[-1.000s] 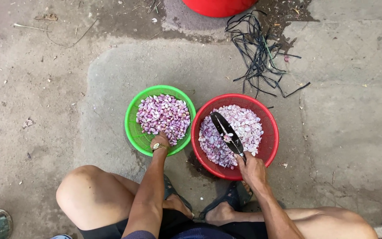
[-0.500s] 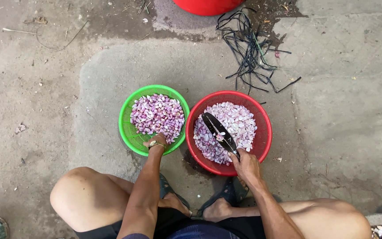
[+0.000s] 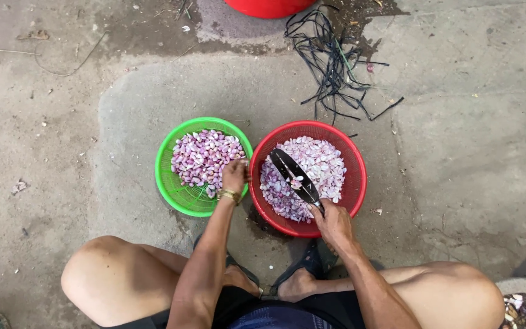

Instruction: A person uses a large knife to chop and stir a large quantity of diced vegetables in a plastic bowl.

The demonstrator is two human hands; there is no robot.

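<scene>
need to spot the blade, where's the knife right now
In the head view the knife lies right of centre, held by the right hand, its dark blade over the shallots in the red basket.

Two baskets [image 3: 171, 183] of shallots [image 3: 199, 157] sit side by side; cords [image 3: 330, 61] lie behind, seemingly beside a tub [image 3: 269, 6].

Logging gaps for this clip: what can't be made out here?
- Head view: red tub cut off by the top edge.
- Left hand covers whatever its fingers pick in the green basket.
- Knife handle hidden inside the right hand.
- Pieces on the blade too small to identify.
</scene>
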